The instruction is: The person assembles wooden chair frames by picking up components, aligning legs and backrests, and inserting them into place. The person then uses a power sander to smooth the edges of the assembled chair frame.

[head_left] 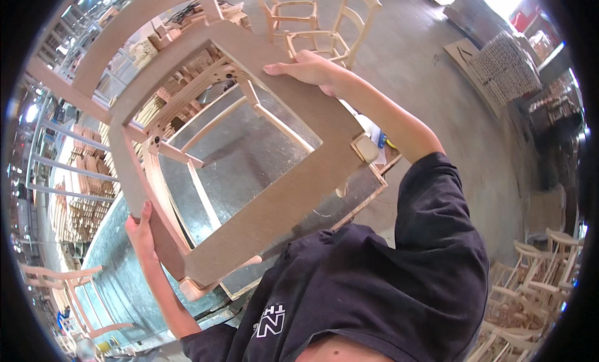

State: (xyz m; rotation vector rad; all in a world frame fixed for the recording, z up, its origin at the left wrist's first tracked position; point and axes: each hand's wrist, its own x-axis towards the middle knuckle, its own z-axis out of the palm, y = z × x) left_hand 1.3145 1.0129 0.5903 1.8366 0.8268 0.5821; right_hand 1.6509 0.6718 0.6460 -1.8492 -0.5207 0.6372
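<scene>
An unfinished wooden chair (274,203) fills the middle of the view, its flat seat frame open at the centre. Its curved backrest (109,47) points to the far left. My left hand (143,236) is closed around the left side of the seat frame, thumb on top and the other fingers mostly hidden under it. On the far right side, my right hand (306,70) grips the frame's edge with its thumb lying on the upper face. Legs and stretchers show through the seat opening, above a metal-topped worktable (234,147).
Two chair frames (337,34) stand on the floor beyond my right hand. Stacked wooden parts (87,193) line the left, near a greenish covered surface (109,256). Another chair piece (87,296) is at lower left. Several chairs (524,293) crowd the lower right; a stacked bundle (505,69) sits farther back.
</scene>
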